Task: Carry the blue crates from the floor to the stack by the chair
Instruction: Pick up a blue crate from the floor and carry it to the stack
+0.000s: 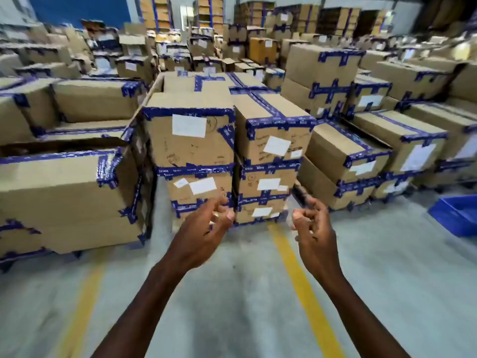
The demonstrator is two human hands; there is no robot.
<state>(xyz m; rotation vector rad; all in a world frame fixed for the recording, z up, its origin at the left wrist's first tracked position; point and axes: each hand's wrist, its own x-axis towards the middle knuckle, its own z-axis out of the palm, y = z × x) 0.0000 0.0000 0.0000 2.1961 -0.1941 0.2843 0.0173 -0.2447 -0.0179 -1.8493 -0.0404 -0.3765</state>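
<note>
Left hand (206, 228) and right hand (312, 228) are hanging out front over the grey floor (232, 293), fingers loosely curled, grasping nothing. Taped cardboard boxes (191, 140) are standing stacked directly ahead; a blue crate (456, 215) is sitting on the floor far right, contents not visible.

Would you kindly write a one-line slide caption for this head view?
Both empty hands, left hand and right hand, raised before taped cartons; a blue crate sits on the floor at right.

The boxes (189, 140) are matt brown cardboard, edged with glossy blue tape (188, 112) and stuck with white paper labels (189, 125). The crate (456, 215) looks like smooth blue plastic. The floor (232, 293) is dull grey concrete with painted yellow lines (304, 285).
</note>
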